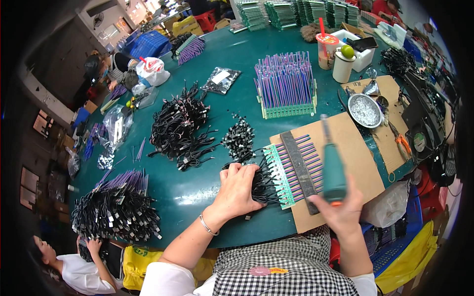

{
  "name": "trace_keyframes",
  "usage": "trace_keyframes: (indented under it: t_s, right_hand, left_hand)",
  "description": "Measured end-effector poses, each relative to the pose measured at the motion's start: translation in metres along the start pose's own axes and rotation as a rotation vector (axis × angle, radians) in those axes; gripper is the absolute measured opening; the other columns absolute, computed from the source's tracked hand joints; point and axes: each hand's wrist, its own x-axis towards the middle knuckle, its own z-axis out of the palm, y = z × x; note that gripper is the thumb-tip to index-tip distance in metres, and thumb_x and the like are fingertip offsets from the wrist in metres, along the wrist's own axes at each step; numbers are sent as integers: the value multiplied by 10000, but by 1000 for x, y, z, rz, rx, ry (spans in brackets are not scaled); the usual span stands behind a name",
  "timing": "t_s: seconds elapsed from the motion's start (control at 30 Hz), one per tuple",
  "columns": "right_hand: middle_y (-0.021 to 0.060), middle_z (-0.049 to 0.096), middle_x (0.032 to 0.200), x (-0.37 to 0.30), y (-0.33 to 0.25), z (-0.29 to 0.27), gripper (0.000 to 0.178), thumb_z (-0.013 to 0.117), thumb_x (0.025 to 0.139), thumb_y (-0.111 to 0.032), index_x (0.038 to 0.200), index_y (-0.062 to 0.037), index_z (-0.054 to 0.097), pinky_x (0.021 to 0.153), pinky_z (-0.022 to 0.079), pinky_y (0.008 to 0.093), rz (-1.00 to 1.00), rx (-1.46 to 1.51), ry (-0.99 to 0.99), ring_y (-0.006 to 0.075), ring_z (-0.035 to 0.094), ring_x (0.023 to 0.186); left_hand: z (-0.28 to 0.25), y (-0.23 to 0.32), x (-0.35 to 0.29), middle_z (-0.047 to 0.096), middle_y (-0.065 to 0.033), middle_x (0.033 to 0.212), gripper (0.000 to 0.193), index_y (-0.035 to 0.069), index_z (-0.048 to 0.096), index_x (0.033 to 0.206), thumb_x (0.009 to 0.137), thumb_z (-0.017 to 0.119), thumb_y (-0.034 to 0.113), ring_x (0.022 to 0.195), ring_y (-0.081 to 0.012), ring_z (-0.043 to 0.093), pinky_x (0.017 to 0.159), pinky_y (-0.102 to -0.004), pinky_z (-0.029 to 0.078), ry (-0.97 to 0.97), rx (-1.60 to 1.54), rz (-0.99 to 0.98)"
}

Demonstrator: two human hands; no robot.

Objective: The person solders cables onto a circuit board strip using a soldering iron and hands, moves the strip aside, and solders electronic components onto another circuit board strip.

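My left hand point(239, 190) is closed over a bunch of black cables point(257, 185) at the table's near edge. The cables run right to a green circuit-board panel point(279, 176). Purple and dark wires point(313, 165) extend from the panel's other side across a cardboard sheet point(355, 148). A dark flat bar point(299, 172) lies across these wires. My right hand point(342, 209) grips a green-bodied tool point(335, 172) with a thin tip pointing away; motion blurs it, so its kind is unclear. The right thumb is by the bar's near end.
Black cable piles point(180, 123) and small black connectors point(239, 139) lie left. Beyond stands a panel of upright purple wires point(286, 86). At right are a metal bowl point(365, 110), orange-handled pliers point(401, 143) and a drink cup point(327, 52). Another person point(81, 271) sits lower left.
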Motion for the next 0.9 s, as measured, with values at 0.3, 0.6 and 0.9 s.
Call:
trace_keyframes:
  t_s: [0.3, 0.6, 0.9]
  right_hand:
    - [134, 615, 845, 17, -28, 25, 618, 772, 536, -58, 1092, -21, 505, 622, 483, 369, -167, -283, 11, 289, 617, 733]
    - [45, 575, 876, 8, 1, 12, 501, 756, 629, -6, 1064, -15, 508, 645, 484, 242, 303, 419, 133, 120, 562, 730]
    - [35, 567, 809, -7, 36, -23, 552, 740, 641, 71, 1111, 11, 457, 630, 456, 230, 260, 190, 413, 84, 510, 671]
  left_hand:
    - [11, -4, -4, 510, -109, 1042, 711, 50, 463, 1112, 478, 769, 148, 1087, -341, 401, 918, -449, 298, 84, -29, 24]
    - [-4, -2, -5, 539, -99, 984, 610, 46, 486, 1040, 484, 737, 55, 947, -283, 522, 902, -413, 348, 357, -186, 71]
    - [-120, -21, -37, 512, -17, 999, 653, 0, 479, 1164, 526, 525, -131, 897, -105, 505, 788, -211, 444, 871, -932, -130]
